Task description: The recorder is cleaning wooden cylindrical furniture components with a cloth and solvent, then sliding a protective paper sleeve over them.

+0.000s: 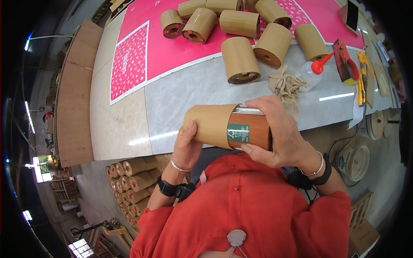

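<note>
green label (238, 133), brown canister (251, 130), tan sleeve (211, 124)

A packaging workshop: cardboard tubes (239, 60) crowd the surface (193, 90), more tubes stacked on the floor (131, 180), a glue bottle (312, 73) nearby.

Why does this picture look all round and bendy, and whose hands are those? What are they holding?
The camera sits on a person's head and looks down, so you see that person's own red shirt and arms at the bottom. Its lens is very wide, which bends straight edges like the table.

The left hand and the right hand both hold one tube lying sideways. The tube is brown with a green label, and a tan cardboard sleeve covers its left end.

On the table lie more cardboard tubes, a big pink printed sheet, a crumpled cloth, a squeeze bottle with a red nozzle and a red tape dispenser. Down on the floor, more tubes are stacked.
</note>
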`<control>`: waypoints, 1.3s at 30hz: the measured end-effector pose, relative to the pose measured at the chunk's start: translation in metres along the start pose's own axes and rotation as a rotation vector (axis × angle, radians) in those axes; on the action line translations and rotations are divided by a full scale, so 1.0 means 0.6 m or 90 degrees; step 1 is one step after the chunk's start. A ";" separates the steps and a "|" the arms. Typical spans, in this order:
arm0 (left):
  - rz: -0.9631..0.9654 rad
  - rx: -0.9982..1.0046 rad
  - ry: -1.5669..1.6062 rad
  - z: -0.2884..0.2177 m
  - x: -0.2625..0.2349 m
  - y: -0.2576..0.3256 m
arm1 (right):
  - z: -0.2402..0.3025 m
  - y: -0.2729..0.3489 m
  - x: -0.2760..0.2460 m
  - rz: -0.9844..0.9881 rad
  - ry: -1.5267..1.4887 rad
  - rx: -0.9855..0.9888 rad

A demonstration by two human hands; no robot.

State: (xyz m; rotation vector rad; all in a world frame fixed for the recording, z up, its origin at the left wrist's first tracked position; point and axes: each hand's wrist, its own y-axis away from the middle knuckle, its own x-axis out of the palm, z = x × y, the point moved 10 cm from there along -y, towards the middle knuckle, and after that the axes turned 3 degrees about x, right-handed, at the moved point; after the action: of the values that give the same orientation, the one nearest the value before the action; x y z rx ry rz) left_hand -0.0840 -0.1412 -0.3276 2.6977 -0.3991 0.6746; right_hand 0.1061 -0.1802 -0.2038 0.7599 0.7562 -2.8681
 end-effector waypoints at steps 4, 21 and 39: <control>0.045 -0.017 0.055 0.043 0.009 -0.019 | 0.047 -0.027 -0.002 0.040 0.139 -0.071; -0.007 0.042 0.072 0.028 -0.055 -0.048 | -0.162 0.041 0.064 0.008 -0.088 0.343; -0.063 -0.062 -0.221 -0.016 -0.053 -0.038 | -0.079 0.052 0.090 0.078 0.164 0.009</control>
State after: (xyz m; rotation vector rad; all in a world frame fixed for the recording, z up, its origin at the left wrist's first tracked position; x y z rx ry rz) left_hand -0.1073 -0.1109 -0.3409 2.7177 -0.3674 0.1527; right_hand 0.0863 -0.1821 -0.2794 1.1508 0.6869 -2.7008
